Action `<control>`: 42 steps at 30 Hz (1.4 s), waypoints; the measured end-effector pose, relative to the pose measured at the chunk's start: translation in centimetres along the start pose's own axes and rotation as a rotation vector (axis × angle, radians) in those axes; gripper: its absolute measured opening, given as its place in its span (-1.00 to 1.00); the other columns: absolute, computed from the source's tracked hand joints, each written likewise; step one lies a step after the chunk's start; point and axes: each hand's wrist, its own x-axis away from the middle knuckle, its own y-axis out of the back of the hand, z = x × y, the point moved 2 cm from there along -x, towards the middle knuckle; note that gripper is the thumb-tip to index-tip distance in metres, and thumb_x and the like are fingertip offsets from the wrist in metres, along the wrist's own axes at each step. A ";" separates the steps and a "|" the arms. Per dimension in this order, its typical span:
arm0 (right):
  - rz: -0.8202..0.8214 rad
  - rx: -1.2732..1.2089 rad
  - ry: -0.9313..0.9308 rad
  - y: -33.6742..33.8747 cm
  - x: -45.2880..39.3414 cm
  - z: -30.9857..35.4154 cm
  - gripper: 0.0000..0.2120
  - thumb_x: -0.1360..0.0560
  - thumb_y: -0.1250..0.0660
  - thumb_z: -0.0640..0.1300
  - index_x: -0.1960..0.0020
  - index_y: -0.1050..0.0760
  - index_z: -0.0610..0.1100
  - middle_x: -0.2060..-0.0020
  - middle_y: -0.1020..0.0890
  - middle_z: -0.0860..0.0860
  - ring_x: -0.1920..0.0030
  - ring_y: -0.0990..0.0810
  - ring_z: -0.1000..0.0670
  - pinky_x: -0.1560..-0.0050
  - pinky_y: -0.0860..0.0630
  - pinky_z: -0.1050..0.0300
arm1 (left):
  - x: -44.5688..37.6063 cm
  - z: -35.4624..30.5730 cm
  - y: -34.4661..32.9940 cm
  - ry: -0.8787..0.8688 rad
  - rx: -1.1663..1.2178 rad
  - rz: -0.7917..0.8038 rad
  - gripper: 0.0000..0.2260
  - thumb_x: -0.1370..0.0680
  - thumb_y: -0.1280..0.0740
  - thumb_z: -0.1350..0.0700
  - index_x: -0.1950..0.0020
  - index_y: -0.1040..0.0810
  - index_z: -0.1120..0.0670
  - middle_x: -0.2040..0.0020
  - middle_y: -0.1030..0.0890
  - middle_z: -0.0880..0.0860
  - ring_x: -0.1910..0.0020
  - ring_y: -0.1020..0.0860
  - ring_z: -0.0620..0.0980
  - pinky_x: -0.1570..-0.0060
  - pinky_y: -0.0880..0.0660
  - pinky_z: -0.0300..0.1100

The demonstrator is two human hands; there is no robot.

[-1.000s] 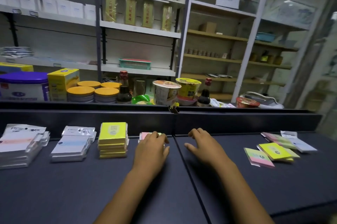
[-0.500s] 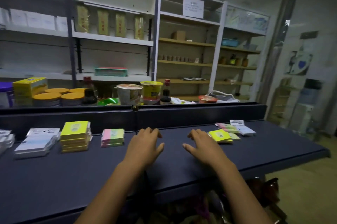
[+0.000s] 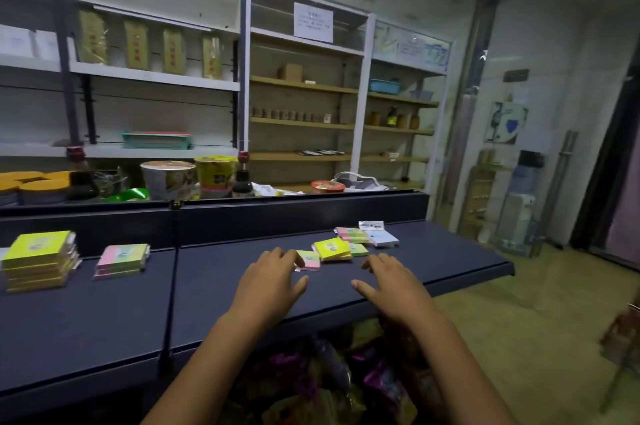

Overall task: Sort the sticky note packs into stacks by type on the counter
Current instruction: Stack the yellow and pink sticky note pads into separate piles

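Neither grip holds anything yet. Going from the left, the sorted stacks sit well apart from me on the table (image 3: 242, 289): a tall yellow stack (image 3: 38, 260) at the far edge of view, then a short pink-and-green stack (image 3: 121, 259) just beside it.

My left hand (image 3: 268, 282) hovers palm down with fingers loosely spread, their tips at the near-left corner of a pink-and-green pack (image 3: 309, 260); I can't tell whether they touch it. That pack lies just ahead and slightly right of this hand, its long side running roughly away from me, so the left hand is plainly the nearer one for it.

Right of that pack lies a yellow pack (image 3: 331, 249) resting on others, with a green pack (image 3: 359, 249) peeking from behind it, then a pink-and-green pile (image 3: 351, 234) and white packs (image 3: 381, 237) farther back.

My right hand (image 3: 391, 284) is likewise spread and empty, nearer me than the unsorted cluster, which lies ahead and a little left of its fingertips. I judge the pink-and-green pack belongs on the matching stack to the left.
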 end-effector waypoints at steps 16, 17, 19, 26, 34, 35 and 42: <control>-0.015 0.053 -0.077 -1.1 -8.7 -10.4 -0.55 -0.60 -0.20 0.20 -0.36 -0.37 -0.04 -0.27 -0.46 0.02 -0.28 -0.43 -0.02 -0.27 -0.42 0.04 | -12.1 -2.2 -8.7 -0.030 -0.035 0.050 -0.70 -0.59 -0.23 -0.14 -0.28 -0.43 -0.07 -0.21 -0.50 -0.05 -0.23 -0.43 -0.01 -0.08 -0.44 -0.12; -0.011 0.064 -0.076 -1.4 -9.8 -10.9 -0.56 -0.60 -0.19 0.20 -0.35 -0.37 -0.04 -0.26 -0.46 0.02 -0.28 -0.43 -0.02 -0.26 -0.43 0.03 | -13.1 -1.9 -9.3 -0.030 -0.045 0.047 -0.70 -0.59 -0.23 -0.14 -0.28 -0.44 -0.07 -0.21 -0.50 -0.05 -0.22 -0.44 0.00 -0.08 -0.43 -0.11; -0.010 0.067 -0.077 -1.8 -11.8 -11.8 -0.58 -0.59 -0.20 0.20 -0.33 -0.38 -0.03 -0.24 -0.46 0.02 -0.27 -0.43 -0.02 -0.25 -0.42 0.04 | -15.0 -1.4 -10.3 -0.021 -0.052 0.046 -0.69 -0.59 -0.23 -0.14 -0.29 -0.44 -0.05 -0.21 -0.50 -0.04 -0.21 -0.44 0.01 -0.08 -0.44 -0.10; -0.035 0.049 -0.067 -2.7 -16.9 -15.2 -0.60 -0.59 -0.22 0.19 -0.31 -0.39 -0.02 -0.23 -0.47 0.05 -0.25 -0.44 0.00 -0.22 -0.42 0.06 | -20.7 -1.3 -13.4 -0.004 -0.056 0.037 -0.68 -0.59 -0.22 -0.15 -0.29 -0.44 -0.05 -0.20 -0.52 -0.03 -0.18 -0.47 0.00 -0.08 -0.48 -0.09; -0.021 0.009 0.005 -4.2 -22.4 -19.2 -0.61 -0.60 -0.21 0.17 -0.32 -0.40 -0.02 -0.22 -0.48 0.06 -0.26 -0.43 0.00 -0.21 -0.38 0.09 | -25.0 -1.8 -17.5 0.098 -0.046 0.059 -0.69 -0.58 -0.24 -0.14 -0.28 -0.44 -0.07 -0.20 -0.52 -0.04 -0.17 -0.48 0.01 -0.05 -0.49 -0.10; -0.015 0.011 0.017 -4.4 -23.0 -19.5 -0.62 -0.60 -0.21 0.17 -0.30 -0.40 -0.02 -0.21 -0.47 0.06 -0.24 -0.44 0.00 -0.19 -0.38 0.09 | -25.3 -1.8 -17.9 0.121 -0.048 0.059 -0.69 -0.58 -0.24 -0.15 -0.28 -0.45 -0.07 -0.19 -0.52 -0.04 -0.17 -0.48 0.01 -0.04 -0.50 -0.09; 0.010 -0.009 0.134 -5.1 -27.8 -23.1 -0.66 -0.59 -0.22 0.17 -0.25 -0.40 -0.01 -0.15 -0.48 0.05 -0.20 -0.45 -0.01 -0.19 -0.41 0.06 | -28.9 -2.5 -21.2 0.359 -0.052 0.102 -0.65 -0.60 -0.20 -0.17 -0.30 -0.39 -0.01 -0.19 -0.52 0.05 -0.15 -0.50 0.07 -0.01 -0.49 -0.06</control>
